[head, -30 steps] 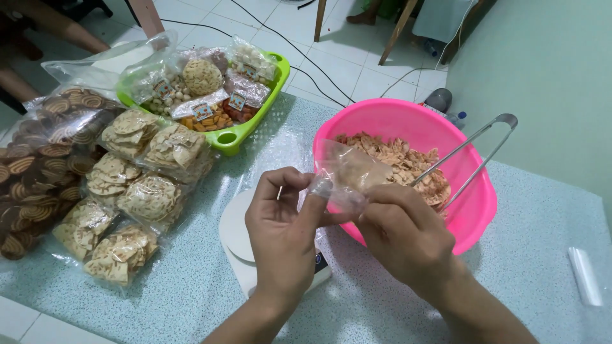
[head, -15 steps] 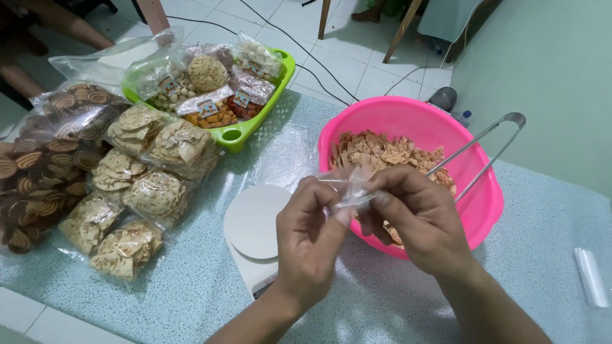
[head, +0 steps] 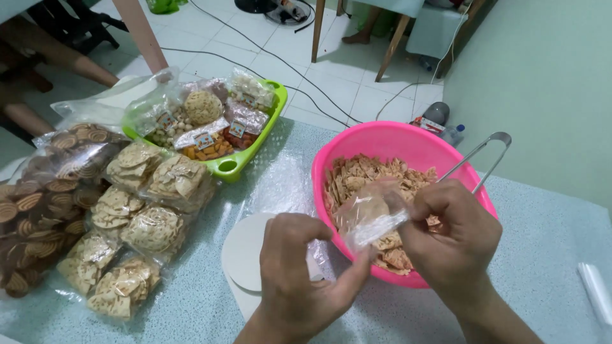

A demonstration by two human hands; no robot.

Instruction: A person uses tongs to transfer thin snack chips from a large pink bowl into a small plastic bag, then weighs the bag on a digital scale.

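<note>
Both hands hold a small clear plastic bag (head: 368, 215) over the near rim of a pink bowl (head: 382, 137). My left hand (head: 305, 274) pinches the bag's lower edge from below. My right hand (head: 456, 236) grips its upper right edge. The bag looks empty and partly opened. The bowl holds brown chips (head: 363, 175), and metal tongs (head: 481, 156) lean on its right rim. A white round scale (head: 245, 251) sits under my left hand.
Several sealed bags of round crackers (head: 150, 204) lie on the left of the speckled table (head: 542, 255). A green tray (head: 233, 162) with packed snacks stands behind them. A roll of clear bags (head: 596, 290) lies at the right edge. Another person's leg (head: 57, 54) shows at far left.
Both hands moved right and toward the bowl with the bag. The bag, crumpled before, now spreads open between my fingers. The view tilted up a little.
</note>
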